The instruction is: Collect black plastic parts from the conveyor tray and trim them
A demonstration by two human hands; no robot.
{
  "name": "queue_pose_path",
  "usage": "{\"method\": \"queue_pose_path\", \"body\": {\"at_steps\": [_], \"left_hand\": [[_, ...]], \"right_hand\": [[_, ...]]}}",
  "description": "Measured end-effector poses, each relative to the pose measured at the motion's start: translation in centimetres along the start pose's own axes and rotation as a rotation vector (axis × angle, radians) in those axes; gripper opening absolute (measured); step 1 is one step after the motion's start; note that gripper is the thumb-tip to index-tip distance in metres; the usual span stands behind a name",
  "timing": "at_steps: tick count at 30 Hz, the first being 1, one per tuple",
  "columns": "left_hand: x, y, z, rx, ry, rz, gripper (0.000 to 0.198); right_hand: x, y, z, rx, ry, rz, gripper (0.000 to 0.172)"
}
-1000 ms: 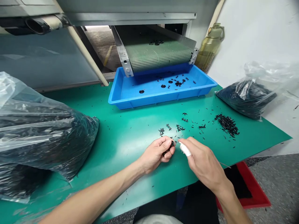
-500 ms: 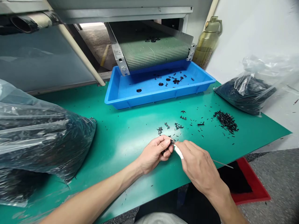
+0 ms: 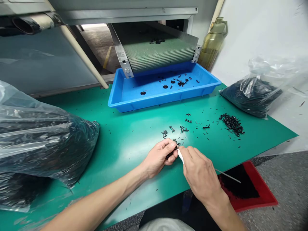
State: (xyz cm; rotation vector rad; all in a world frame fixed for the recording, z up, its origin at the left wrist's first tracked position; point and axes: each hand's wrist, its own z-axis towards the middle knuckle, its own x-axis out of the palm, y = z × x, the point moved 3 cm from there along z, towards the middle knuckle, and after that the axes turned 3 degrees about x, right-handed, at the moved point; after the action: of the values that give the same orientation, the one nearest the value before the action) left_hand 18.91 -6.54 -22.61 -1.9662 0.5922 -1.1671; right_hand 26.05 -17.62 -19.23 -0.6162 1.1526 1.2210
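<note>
Green workbench, black part pinched in left hand.

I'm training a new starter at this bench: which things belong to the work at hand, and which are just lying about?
In use:
left hand pinching small black plastic pieces
right hand holding a white-tipped metal rod

Lying about:
loose black pieces
green mat
blue tray
conveyor belt
large plastic bag
smaller plastic bag
olive bottle

No readable text in view.
The slim white tool and the bright blue plastic tray show no legible lettering.
</note>
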Motion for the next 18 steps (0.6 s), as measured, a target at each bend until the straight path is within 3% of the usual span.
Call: {"method": "queue_pose_path", "body": {"at_steps": [8,14,18], "left_hand": [[-0.1,0.6,0.0,0.087,0.006,0.061,0.028],[-0.3,0.9,0.0,0.164,-0.073,0.039,0.031],[-0.3,0.6,0.0,0.193,-0.141,0.047,0.034]], "right_hand": [[0.5,0.5,-0.2,0.109,0.033,0.152,0.025],[1.4,1.3,0.6,0.338,0.058,0.302,0.022],[1.9,1.1,1.3,0.471,0.158,0.409,0.022]]}}
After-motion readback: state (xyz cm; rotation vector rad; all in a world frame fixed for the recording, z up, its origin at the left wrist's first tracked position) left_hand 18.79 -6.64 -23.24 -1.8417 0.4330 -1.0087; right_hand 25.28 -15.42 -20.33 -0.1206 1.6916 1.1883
